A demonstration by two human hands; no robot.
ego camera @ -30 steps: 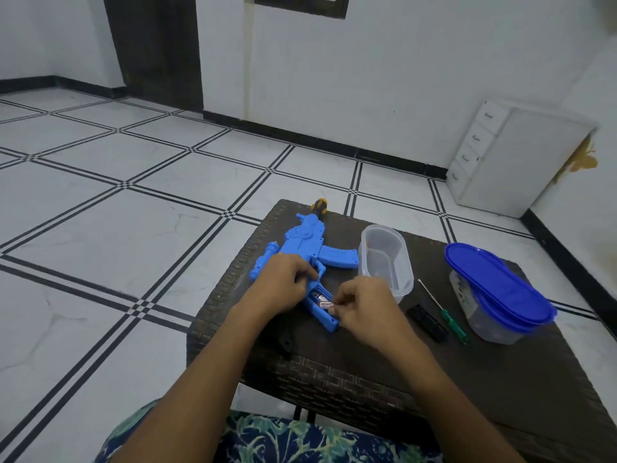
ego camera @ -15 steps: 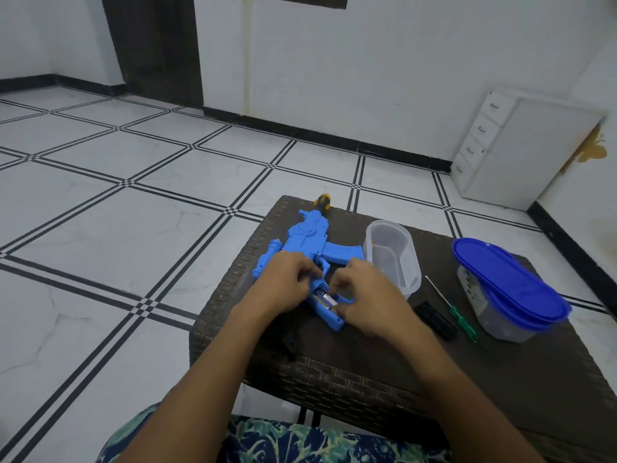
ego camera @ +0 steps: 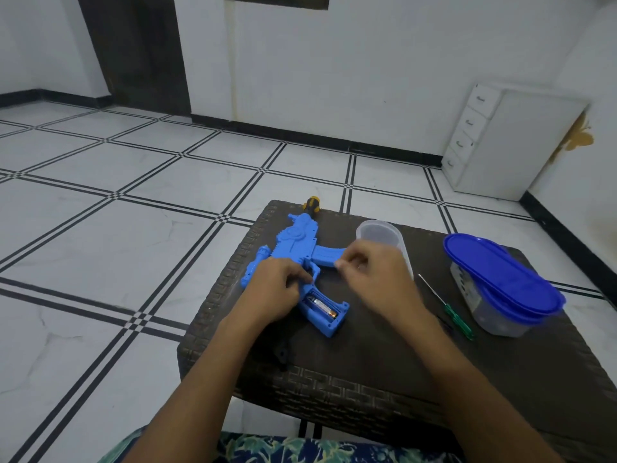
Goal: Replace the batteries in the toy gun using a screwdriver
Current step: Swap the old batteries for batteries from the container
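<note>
The blue toy gun (ego camera: pixel 297 242) lies on the dark wicker table (ego camera: pixel 367 362), with its grip pointing toward me. The battery compartment in the grip is uncovered and one battery (ego camera: pixel 322 307) lies inside. My left hand (ego camera: pixel 277 289) holds the gun's body by the trigger guard. My right hand (ego camera: pixel 370 272) hovers above the gun's magazine, next to the clear tub, with its fingers curled; whether they hold anything is hidden. A thin green-handled screwdriver (ego camera: pixel 447 305) lies on the table to the right of my right forearm.
An open clear plastic tub (ego camera: pixel 380 232) stands just behind my right hand. A tub with a blue lid (ego camera: pixel 500 279) sits at the table's right. A small black piece (ego camera: pixel 282 357) lies near the front edge. A yellow-black tip (ego camera: pixel 312 203) shows at the gun's far end.
My right hand has left the battery compartment and moved up and away toward the clear tub, which uncovers the battery in the grip. My left hand stays on the gun.
</note>
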